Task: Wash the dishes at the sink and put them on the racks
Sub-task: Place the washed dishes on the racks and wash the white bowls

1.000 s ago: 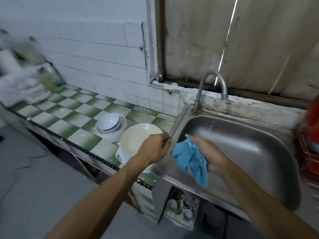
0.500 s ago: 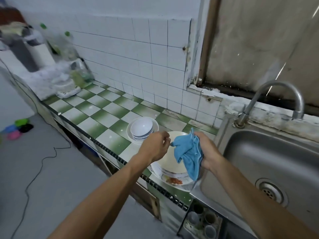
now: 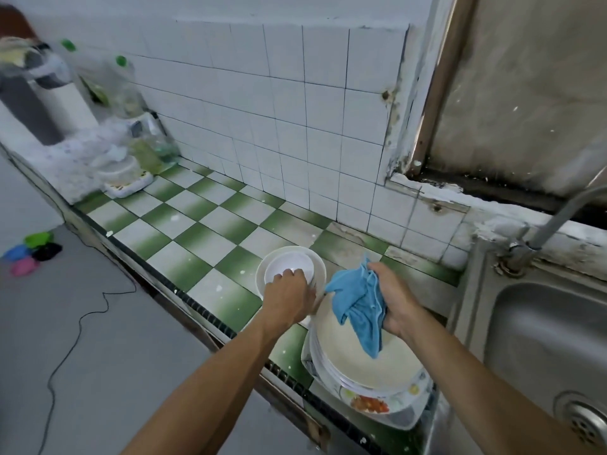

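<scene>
The white bowl (image 3: 289, 267) sits nested in a shallow white dish (image 3: 319, 262) on the green-checked counter (image 3: 203, 231), left of the sink (image 3: 542, 339) and just beside a stack of plates (image 3: 368, 366). It looks like glazed ware: light enough for one hand, stiff, smooth, likely slick once wet, and apt to chip if knocked against the dish under it. The near rim seems the sensible place to take it, fingers inside and thumb outside, lifting straight up so the dish stays put.

The left hand (image 3: 289, 298) is there already, its fingers curled over that near rim; the thumb is hidden, so I cannot tell how firm the pinch is. The right hand (image 3: 394, 300) is closed around a bunched blue cloth (image 3: 358, 307), which hangs over the top plate of the stack.
</scene>
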